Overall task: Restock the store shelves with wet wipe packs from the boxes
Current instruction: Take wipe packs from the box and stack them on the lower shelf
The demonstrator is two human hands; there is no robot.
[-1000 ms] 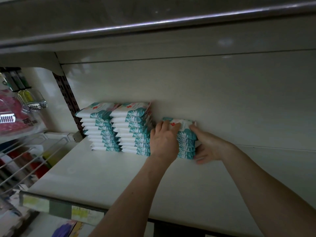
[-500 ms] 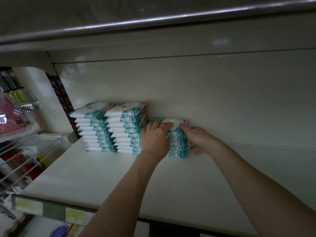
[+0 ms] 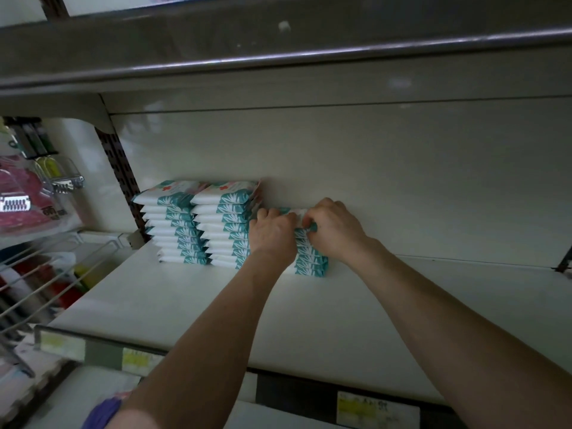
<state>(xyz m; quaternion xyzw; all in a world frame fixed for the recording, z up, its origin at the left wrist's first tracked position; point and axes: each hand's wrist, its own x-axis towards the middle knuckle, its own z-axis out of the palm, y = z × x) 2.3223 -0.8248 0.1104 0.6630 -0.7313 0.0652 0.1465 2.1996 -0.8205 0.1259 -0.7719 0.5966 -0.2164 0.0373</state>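
Through the head camera I am looking up and into a pale shelf (image 3: 216,305). Three stacks of wet wipe packs are sitting along its back edge, against the back panel (image 3: 387,181). The left stack (image 3: 171,226) is standing nearest the rear left corner, and the middle stack (image 3: 224,226) is touching it. Both are looking tidy and equal in height. The third stack (image 3: 311,263) is sitting just right of the middle one and is lower.

Both hands are working on the top pack (image 3: 298,211) of that third stack. The left hand (image 3: 272,235) is lying over its left part with the fingers curled down onto it, the knuckles close beside the middle stack. The right hand (image 3: 335,232) is curling its fingers round the pack's teal front end and pinching it. Most of the pack is hidden under the two hands, so I cannot tell how squarely it is lying.

I am judging this as the squaring-up of a freshly placed pack, with much of the shelf to the right unfilled.

The risks I am seeing:
- The packs look soft and slippery, so a sideways tug from the pinching right hand could be dragging the packs beneath it out of line.
- The left hand is crowding the middle stack, and a push leftward could be nudging its upper packs askew.
- The third stack's lower front corner is already looking slightly stepped, and more packs on top could be making it lean towards the shelf's front edge.
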